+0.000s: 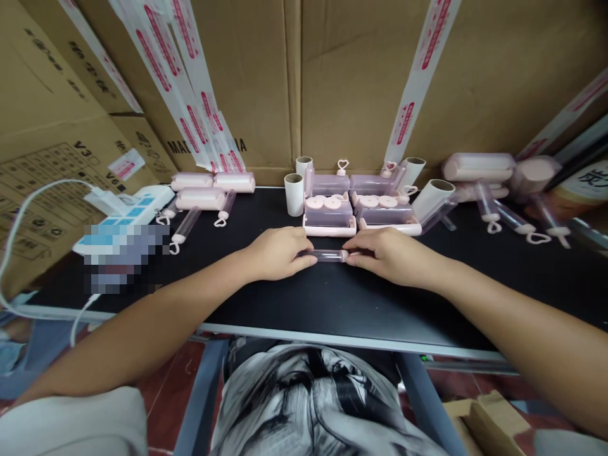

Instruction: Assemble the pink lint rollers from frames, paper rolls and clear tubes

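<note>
A slim clear tube handle (327,255) with a pink end lies level between my two hands, just above or on the black table. My left hand (281,252) pinches its left end between thumb and fingers. At the pink end, my right hand (387,253) has its fingers closed, hiding that tip. Right behind the hands sit two pink and clear plastic cases (330,212), each with round pink end pieces inside. White paper rolls (294,195) stand to their left, and another white roll (431,197) leans at the right beside loose clear tubes.
Pink cases (202,198) and heart-ended tube handles (184,229) lie at the left; more pink cases (479,168) are piled at the right. A white power strip (152,202) with a plugged-in cable is at the left. Cardboard boxes (346,82) wall off the back.
</note>
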Motion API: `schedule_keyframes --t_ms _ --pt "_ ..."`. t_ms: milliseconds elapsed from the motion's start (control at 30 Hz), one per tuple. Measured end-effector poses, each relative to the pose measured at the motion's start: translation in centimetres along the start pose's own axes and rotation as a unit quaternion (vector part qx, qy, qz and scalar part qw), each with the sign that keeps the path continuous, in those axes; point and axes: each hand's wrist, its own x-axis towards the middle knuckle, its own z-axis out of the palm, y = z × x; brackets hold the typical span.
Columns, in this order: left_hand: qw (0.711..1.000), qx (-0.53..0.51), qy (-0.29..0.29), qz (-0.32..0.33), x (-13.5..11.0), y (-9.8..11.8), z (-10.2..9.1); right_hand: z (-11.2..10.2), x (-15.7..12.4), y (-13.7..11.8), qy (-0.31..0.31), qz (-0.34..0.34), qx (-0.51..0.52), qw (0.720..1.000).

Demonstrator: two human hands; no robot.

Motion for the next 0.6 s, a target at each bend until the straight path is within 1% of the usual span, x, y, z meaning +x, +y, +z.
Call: schedule_keyframes --t_ms 67,167,267,367,400,467,533,600 --pt "1.0 -0.008 0.007 -0.005 -0.1 -0.1 -0.2 -0.3 -0.1 0.2 0.049 0.005 -0.003 0.999" --pt "0.999 -0.027 0.037 -0.016 -0.2 -0.5 -0.9 -1.1 -0.3 0.5 0.134 0.017 -0.017 0.991" --pt "0.997 -0.009 0.071 -0.04 0.1 -1.2 -2.4 -1.9 0.3 0.8 0.172 0.017 -0.053 0.984" --pt "0.99 0.039 0.119 -0.067 1.4 -2.3 -4.8 -2.8 2.0 1.3 0.177 0.013 -0.098 0.979" --pt "0.985 0.055 0.143 -0.081 2.1 -2.8 -5.7 -3.1 2.7 1.4 0.173 0.013 -0.111 0.979" --pt "0.976 0.076 0.168 -0.113 3.6 -4.0 -7.2 -3.5 4.5 1.7 0.154 0.017 -0.134 0.979" --pt "0.972 0.066 0.17 -0.148 5.0 -5.4 -7.9 -3.8 6.2 1.9 0.128 0.023 -0.144 0.981" --pt "0.972 0.034 0.149 -0.177 6.3 -6.6 -7.8 -3.8 7.7 1.7 0.105 0.028 -0.142 0.984"
